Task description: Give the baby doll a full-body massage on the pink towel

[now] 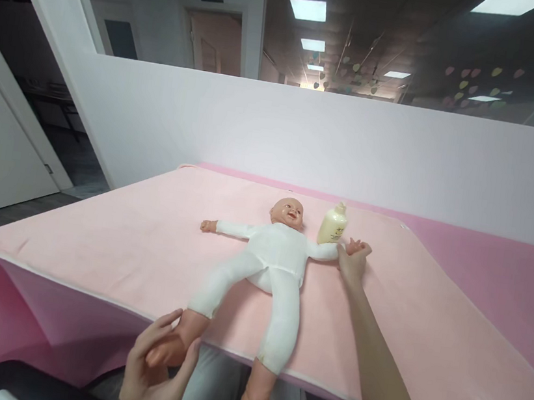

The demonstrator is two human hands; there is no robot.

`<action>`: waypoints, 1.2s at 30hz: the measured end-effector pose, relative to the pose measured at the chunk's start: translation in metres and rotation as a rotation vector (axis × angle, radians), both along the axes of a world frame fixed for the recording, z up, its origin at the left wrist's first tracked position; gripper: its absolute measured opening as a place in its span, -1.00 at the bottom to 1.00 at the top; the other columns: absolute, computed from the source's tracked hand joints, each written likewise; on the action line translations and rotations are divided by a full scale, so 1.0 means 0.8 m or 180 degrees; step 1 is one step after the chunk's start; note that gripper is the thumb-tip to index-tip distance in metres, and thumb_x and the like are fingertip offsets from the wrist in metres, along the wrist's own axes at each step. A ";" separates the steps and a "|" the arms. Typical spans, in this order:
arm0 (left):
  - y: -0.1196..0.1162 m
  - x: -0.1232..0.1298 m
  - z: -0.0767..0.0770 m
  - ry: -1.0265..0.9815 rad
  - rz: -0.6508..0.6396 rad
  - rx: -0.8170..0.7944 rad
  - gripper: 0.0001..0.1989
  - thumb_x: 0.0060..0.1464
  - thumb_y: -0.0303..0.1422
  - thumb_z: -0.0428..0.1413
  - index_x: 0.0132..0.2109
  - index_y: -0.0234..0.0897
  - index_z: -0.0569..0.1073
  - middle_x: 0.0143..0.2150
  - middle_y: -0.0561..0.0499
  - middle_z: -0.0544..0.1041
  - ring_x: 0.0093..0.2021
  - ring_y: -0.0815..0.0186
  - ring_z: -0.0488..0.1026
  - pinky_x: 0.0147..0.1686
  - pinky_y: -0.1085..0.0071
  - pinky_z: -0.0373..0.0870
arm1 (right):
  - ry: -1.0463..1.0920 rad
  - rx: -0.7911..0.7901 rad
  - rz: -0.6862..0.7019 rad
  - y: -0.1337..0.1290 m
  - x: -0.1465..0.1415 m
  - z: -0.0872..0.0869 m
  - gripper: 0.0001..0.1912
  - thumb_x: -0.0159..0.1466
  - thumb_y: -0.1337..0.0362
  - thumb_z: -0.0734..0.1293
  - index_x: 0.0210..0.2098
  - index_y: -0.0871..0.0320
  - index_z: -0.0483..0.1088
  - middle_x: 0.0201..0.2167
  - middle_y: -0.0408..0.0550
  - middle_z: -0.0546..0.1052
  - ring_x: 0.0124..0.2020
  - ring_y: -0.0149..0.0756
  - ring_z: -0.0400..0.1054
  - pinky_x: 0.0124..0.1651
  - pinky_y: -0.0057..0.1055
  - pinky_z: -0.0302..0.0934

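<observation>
A baby doll (279, 249) with a white cloth body lies on its back on the pink cloth (144, 236), its head away from me and its lower legs over the front edge. My left hand (156, 372) is curled round the doll's foot at the left, fingers on one side and thumb on the other. With my right hand (353, 262) I grip the doll's arm at its wrist, on the right side. A pale yellow pump bottle (333, 225) stands upright just behind that arm, close to my right hand.
A white wall (304, 139) with a window above rises behind the table. Darker pink covering (507, 277) shows at the right. My legs (212, 389) are under the front edge, and a black chair part (26, 385) is at the lower left.
</observation>
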State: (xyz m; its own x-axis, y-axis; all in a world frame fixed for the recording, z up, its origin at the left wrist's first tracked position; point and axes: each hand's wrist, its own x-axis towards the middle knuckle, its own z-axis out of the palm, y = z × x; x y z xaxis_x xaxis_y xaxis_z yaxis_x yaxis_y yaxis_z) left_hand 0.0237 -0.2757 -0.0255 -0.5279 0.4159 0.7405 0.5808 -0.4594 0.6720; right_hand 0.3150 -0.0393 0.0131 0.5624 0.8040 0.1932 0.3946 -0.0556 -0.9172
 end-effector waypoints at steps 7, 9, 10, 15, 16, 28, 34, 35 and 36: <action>0.044 -0.009 0.042 -0.0009 -0.0388 -0.0198 -0.70 -0.03 -0.42 0.19 -0.14 -0.23 0.29 0.00 -0.11 0.42 0.07 0.16 0.39 0.02 0.16 0.40 | 0.0250 0.1079 0.0218 -0.015 -0.063 0.006 -0.23 0.04 0.10 0.37 0.16 0.25 0.09 -0.02 0.16 0.38 -0.15 -0.22 0.34 -0.13 -0.37 0.27; 0.059 -0.007 0.051 0.0073 -0.0542 -0.0404 -0.75 0.01 -0.39 0.16 -0.16 -0.24 0.30 0.05 -0.13 0.40 0.10 0.16 0.37 0.03 0.19 0.38 | -0.0180 0.1193 0.0535 -0.022 -0.080 0.001 -0.43 0.08 0.11 0.35 0.04 0.21 0.25 -0.08 0.12 0.43 -0.11 -0.17 0.31 -0.04 -0.29 0.23; 0.066 -0.006 0.054 0.0148 -0.0598 -0.0519 -0.76 0.02 -0.39 0.15 -0.15 -0.23 0.30 0.07 -0.14 0.39 0.11 0.16 0.36 0.04 0.20 0.37 | -0.0492 0.1286 0.0695 -0.024 -0.087 -0.003 -0.51 0.10 0.12 0.33 -0.01 0.19 0.30 -0.11 0.10 0.44 -0.08 -0.14 0.29 0.00 -0.23 0.19; 0.100 0.005 0.054 0.0767 -0.1001 -0.1054 -0.84 0.07 -0.38 0.08 -0.16 -0.24 0.32 0.11 -0.15 0.37 0.12 0.16 0.34 -0.02 0.25 0.36 | -0.1813 0.1777 0.1498 -0.028 -0.105 -0.019 -0.69 0.24 0.22 0.21 -0.05 0.16 0.34 -0.16 0.08 0.44 -0.08 -0.10 0.27 0.03 -0.14 0.14; 0.106 0.009 0.053 0.0870 -0.1160 -0.1158 -0.86 0.09 -0.38 0.05 -0.17 -0.24 0.32 0.11 -0.15 0.38 0.11 0.16 0.35 -0.04 0.26 0.37 | -0.1978 0.1758 0.1599 -0.028 -0.106 -0.021 -0.70 0.25 0.25 0.19 -0.03 0.17 0.33 -0.18 0.09 0.44 -0.10 -0.11 0.27 -0.01 -0.16 0.15; 0.119 0.039 0.051 0.0764 -0.1573 -0.1524 -0.73 0.13 -0.39 -0.02 0.00 -0.28 0.31 -0.03 -0.12 0.46 -0.12 0.25 0.45 -0.21 0.34 0.41 | -0.2541 0.1472 0.1711 -0.031 -0.104 -0.016 -0.66 0.30 0.26 0.14 0.03 0.16 0.30 -0.19 0.09 0.43 -0.12 -0.09 0.26 -0.05 -0.16 0.16; 0.080 0.023 0.049 0.0902 -0.0715 -0.0958 -0.79 0.04 -0.35 0.11 -0.14 -0.24 0.34 -0.01 -0.12 0.47 0.09 0.14 0.38 -0.06 0.29 0.41 | -0.1103 0.1460 0.1583 -0.033 -0.103 -0.006 -0.55 0.23 0.18 0.21 0.09 0.14 0.21 0.02 0.09 0.39 0.06 -0.11 0.25 0.09 -0.14 0.14; 0.069 0.018 0.047 0.0914 -0.0583 -0.0898 -0.76 0.02 -0.34 0.13 -0.13 -0.24 0.34 0.00 -0.12 0.47 0.08 0.14 0.39 -0.05 0.29 0.41 | -0.0753 0.1396 0.1474 -0.034 -0.102 -0.003 -0.50 0.23 0.15 0.22 0.13 0.13 0.16 0.07 0.09 0.36 0.09 -0.14 0.24 0.11 -0.18 0.14; 0.057 0.014 0.045 0.0910 -0.0442 -0.0870 -0.71 0.01 -0.33 0.14 -0.10 -0.23 0.34 0.00 -0.12 0.47 0.05 0.14 0.42 -0.07 0.29 0.43 | -0.0396 0.1280 0.1318 -0.036 -0.101 0.001 -0.45 0.23 0.12 0.22 0.17 0.12 0.10 0.10 0.08 0.34 0.11 -0.16 0.24 0.11 -0.22 0.15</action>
State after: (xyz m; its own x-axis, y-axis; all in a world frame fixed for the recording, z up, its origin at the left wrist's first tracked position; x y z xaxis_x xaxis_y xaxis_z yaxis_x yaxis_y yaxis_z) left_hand 0.0351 -0.2298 0.0105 -0.2421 0.6701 0.7016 0.7067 -0.3737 0.6007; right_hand 0.2344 -0.0678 0.0140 0.1708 0.8017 0.5727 0.4152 0.4686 -0.7798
